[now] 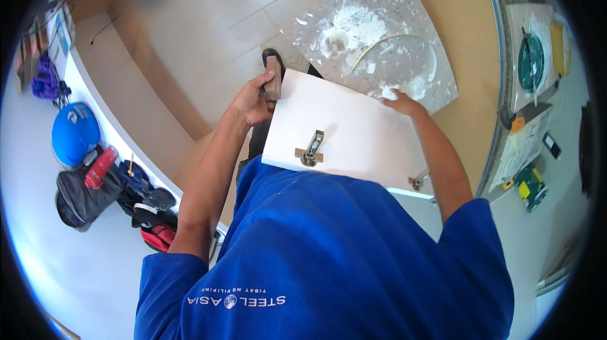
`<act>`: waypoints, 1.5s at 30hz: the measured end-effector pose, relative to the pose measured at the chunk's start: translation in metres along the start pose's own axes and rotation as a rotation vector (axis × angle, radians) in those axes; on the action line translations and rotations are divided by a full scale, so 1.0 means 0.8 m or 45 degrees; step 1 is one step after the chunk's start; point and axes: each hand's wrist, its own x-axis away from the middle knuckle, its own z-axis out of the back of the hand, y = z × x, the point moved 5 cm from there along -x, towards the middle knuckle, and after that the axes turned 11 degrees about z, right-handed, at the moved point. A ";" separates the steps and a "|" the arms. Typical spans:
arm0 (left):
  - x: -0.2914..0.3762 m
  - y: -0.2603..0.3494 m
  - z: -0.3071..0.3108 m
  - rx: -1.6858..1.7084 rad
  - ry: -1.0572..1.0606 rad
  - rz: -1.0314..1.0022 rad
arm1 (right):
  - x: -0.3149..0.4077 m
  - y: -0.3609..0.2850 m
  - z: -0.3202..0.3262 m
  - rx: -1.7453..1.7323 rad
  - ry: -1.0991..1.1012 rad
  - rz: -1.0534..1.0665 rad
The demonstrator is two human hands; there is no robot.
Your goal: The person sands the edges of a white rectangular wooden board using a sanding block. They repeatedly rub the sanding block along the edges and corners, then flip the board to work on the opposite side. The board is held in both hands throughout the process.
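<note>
A white cabinet door [332, 117] lies across my lap, hinge side towards me. One metal concealed hinge [311, 150] stands up from its face, and a second hinge [418, 180] sits near the right end. My left hand [253, 100] is at the door's left edge, its thumb and fingers around a brown block [272, 79], perhaps a sanding block. Some of its fingers are hidden by the block and the door. My right hand [405, 103] grips the far edge towards the right, fingertips on the rim.
Beyond the door, a plastic sheet [355, 17] spattered with white compound covers the tiled floor [227, 12]. A countertop at right holds a green dish [531, 62] on a board. Bags [87, 193] and a blue helmet-like item [76, 133] rest at left, beside an open cabinet [128, 69].
</note>
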 end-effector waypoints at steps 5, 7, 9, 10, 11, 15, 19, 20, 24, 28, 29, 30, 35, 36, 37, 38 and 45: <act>-0.036 0.033 -0.016 0.053 0.222 0.076 | 0.136 0.231 -0.013 -0.006 0.038 -0.445; -0.050 0.044 0.003 0.193 0.467 0.069 | 0.157 0.194 -0.027 -0.404 0.081 -0.762; -0.074 0.048 -0.006 0.146 0.469 0.109 | 0.185 0.224 -0.072 -0.909 0.157 -0.813; -0.099 0.044 0.000 0.100 0.422 0.105 | 0.190 0.241 -0.095 -1.195 0.196 -0.744; -0.111 0.045 0.008 0.066 0.403 0.073 | 0.179 0.223 -0.099 -1.178 0.212 -0.658; -0.124 0.034 0.037 -0.255 0.618 -0.274 | 0.186 0.146 -0.068 -1.044 0.206 -0.460; -0.062 0.066 -0.044 0.034 0.164 -0.348 | 0.203 0.182 -0.061 -1.035 0.521 -0.191; -0.034 0.083 -0.075 -0.031 0.224 -0.492 | 0.205 0.177 -0.052 -1.115 0.549 -0.161; 0.063 0.153 -0.165 0.044 0.186 -0.869 | 0.207 0.126 0.050 -1.401 0.831 0.088; 0.100 0.220 -0.172 0.275 -0.035 -1.142 | 0.224 0.073 0.101 -1.426 1.140 0.409; 0.104 0.230 -0.165 0.344 -0.155 -1.191 | 0.229 0.062 0.104 -1.401 1.165 0.452; 0.096 0.237 -0.160 0.399 -0.200 -1.161 | 0.235 0.067 0.096 -1.375 1.199 0.484; 0.079 0.223 -0.122 0.669 -0.281 -1.080 | 0.258 0.079 0.061 -1.311 1.254 0.625; 0.063 0.229 -0.092 0.654 -0.283 -1.103 | 0.259 0.075 0.060 -1.268 1.213 0.629; 0.061 0.225 -0.092 0.674 -0.256 -1.098 | 0.265 0.084 0.050 -1.236 1.193 0.643; 0.057 0.220 -0.096 0.693 -0.229 -1.093 | 0.268 0.091 0.038 -1.205 1.174 0.657; 0.045 0.195 -0.087 0.692 -0.121 -1.108 | 0.298 0.072 -0.008 -0.824 1.097 0.516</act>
